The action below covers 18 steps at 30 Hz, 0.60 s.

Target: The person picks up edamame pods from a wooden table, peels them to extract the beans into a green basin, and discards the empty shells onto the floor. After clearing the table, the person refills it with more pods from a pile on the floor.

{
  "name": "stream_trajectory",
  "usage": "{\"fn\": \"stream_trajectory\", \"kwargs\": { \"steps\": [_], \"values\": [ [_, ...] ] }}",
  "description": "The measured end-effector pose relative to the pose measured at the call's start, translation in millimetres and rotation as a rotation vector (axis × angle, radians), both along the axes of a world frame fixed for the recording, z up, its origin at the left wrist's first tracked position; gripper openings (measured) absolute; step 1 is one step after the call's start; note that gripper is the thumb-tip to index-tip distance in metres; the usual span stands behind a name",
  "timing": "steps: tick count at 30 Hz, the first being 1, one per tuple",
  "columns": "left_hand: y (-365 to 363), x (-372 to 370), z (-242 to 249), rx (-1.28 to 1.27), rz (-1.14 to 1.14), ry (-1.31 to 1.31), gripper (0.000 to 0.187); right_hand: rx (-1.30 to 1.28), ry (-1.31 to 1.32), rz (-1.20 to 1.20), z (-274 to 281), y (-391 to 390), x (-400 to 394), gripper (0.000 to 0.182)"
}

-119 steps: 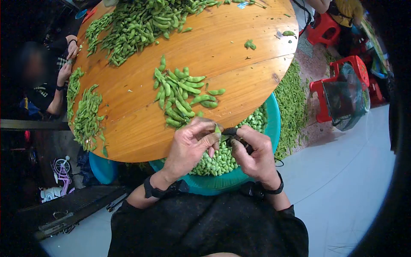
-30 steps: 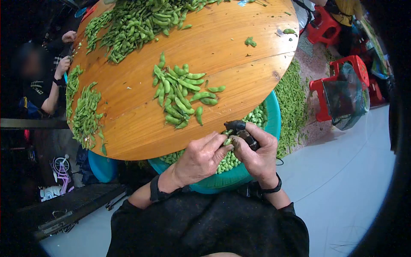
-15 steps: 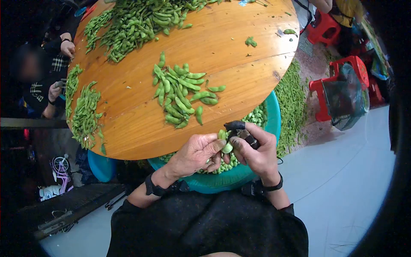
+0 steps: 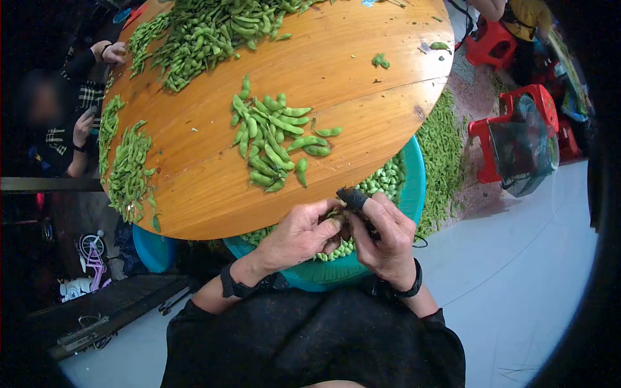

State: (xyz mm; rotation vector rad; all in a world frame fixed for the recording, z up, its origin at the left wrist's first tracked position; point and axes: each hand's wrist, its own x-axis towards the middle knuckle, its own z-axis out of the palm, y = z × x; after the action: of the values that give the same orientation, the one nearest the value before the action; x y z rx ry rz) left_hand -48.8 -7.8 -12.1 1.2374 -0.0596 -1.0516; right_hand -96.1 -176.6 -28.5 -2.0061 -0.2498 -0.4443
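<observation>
left hand point(image 4: 301, 236) curled, a pod pinched at its fingertips, barely seen | right hand point(image 4: 387, 238) closed round a dark tool point(image 4: 354, 197) | both held over the teal basin point(image 4: 414, 187) of beans; pod pile point(image 4: 272, 142) left on table point(image 4: 194, 187)

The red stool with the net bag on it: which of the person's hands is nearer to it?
Right. The right hand is over the teal basin, on the side toward the red stool; the left hand lies farther away, beyond the right.
</observation>
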Motion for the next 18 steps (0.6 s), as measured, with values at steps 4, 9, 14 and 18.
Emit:
{"fn": "stream_trajectory", "kwargs": {
  "steps": [4,9,14,18],
  "values": [
    [-7.3,-2.6,-3.3,-0.025,0.049,0.000,0.020,-0.105,-0.051,-0.007,-1.3,-0.1,-1.9,0.032],
    [-6.9,-15.3,-22.7,0.001,0.080,-0.003,0.020,-0.112,-0.013,0.050,-2.5,-3.7,-12.2,0.034],
    [0.5,-26.9,-32.8,0.049,-0.208,-0.059,0.023,0.102,0.239,0.191,0.2,-33.1,-20.0,0.020],
    [3.9,-24.5,-32.4,0.175,-0.474,-0.472,0.030,0.143,0.326,0.018,1.8,-62.9,-31.1,0.017]
  ]
}}
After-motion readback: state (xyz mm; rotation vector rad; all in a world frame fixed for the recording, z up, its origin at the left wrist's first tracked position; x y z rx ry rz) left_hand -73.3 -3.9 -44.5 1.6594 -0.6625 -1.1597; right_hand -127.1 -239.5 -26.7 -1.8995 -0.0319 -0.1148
